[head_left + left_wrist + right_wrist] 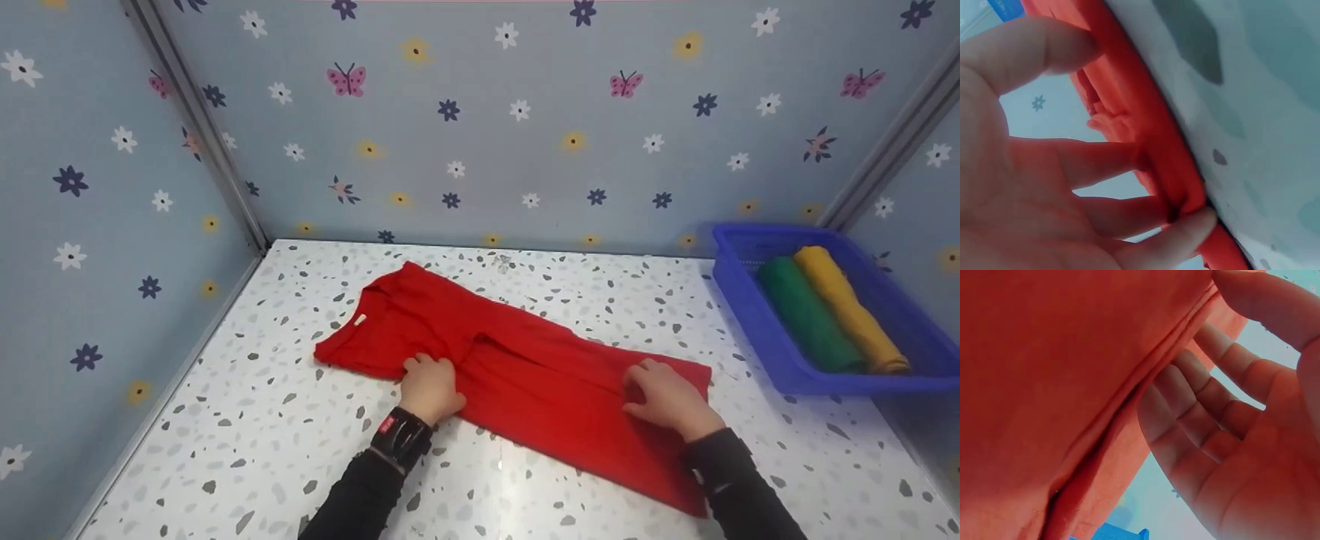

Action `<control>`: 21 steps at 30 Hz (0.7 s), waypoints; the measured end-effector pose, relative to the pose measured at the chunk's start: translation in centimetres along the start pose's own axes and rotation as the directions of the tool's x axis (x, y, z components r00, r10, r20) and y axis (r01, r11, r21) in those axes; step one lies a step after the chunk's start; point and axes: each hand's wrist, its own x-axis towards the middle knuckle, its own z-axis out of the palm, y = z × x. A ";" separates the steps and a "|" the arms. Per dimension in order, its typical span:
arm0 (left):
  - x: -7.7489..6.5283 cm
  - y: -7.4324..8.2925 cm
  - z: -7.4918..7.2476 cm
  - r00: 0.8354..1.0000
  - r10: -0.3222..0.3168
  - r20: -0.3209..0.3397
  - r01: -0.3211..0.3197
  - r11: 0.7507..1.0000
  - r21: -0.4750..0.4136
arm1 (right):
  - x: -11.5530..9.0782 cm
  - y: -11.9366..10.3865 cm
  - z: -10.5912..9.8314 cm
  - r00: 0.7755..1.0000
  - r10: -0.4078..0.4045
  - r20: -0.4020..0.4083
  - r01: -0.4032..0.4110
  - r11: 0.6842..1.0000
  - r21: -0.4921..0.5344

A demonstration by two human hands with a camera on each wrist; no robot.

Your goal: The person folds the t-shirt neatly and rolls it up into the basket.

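Observation:
Red trousers [540, 375] lie flat on the speckled table, with the waist and its small white tag at the left and the legs stretching right. My left hand [431, 390] rests on their near edge below the waist. In the left wrist view the thumb and fingers [1112, 160] are spread, with fingertips touching the red cloth [1145, 107]. Over the legs near the hems is my right hand [667, 397]. The right wrist view shows its fingers [1185, 405] loosely bent against the cloth, beside the slit between the two legs [1112, 422].
A blue plastic basket [757, 337] stands at the right with a green rolled cloth [810, 315] and a yellow rolled cloth [855, 311] inside. Flower-patterned panels [480, 135] enclose the white speckled table [247, 420] at the back and sides.

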 end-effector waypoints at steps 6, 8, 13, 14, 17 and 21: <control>1.9 0.1 -0.1 0.999 0.040 -0.010 -0.040 0.999 0.022 | -0.2 0.1 0.2 1.000 -0.003 0.004 0.003 1.000 -0.003; 2.5 0.2 -0.1 0.999 0.049 -0.021 -0.049 0.999 0.014 | -0.2 0.0 0.2 1.000 -0.002 0.006 0.002 1.000 0.000; 4.3 0.4 -0.1 0.998 0.058 -0.026 -0.058 0.998 0.005 | -0.3 -0.2 0.2 1.000 -0.001 0.006 0.001 1.000 0.014; 4.6 0.4 -0.2 0.998 0.064 -0.026 -0.063 0.998 0.005 | -0.3 -0.3 0.1 1.000 0.002 0.007 -0.002 1.000 0.014; 5.6 0.5 -0.3 0.997 0.079 -0.019 -0.079 0.997 0.002 | -0.4 -0.4 0.2 1.000 0.014 0.016 -0.014 1.000 0.017; 6.8 0.6 -0.3 0.996 0.084 0.007 -0.084 0.996 -0.010 | -0.4 -0.6 0.2 1.000 0.017 0.027 -0.017 1.000 0.017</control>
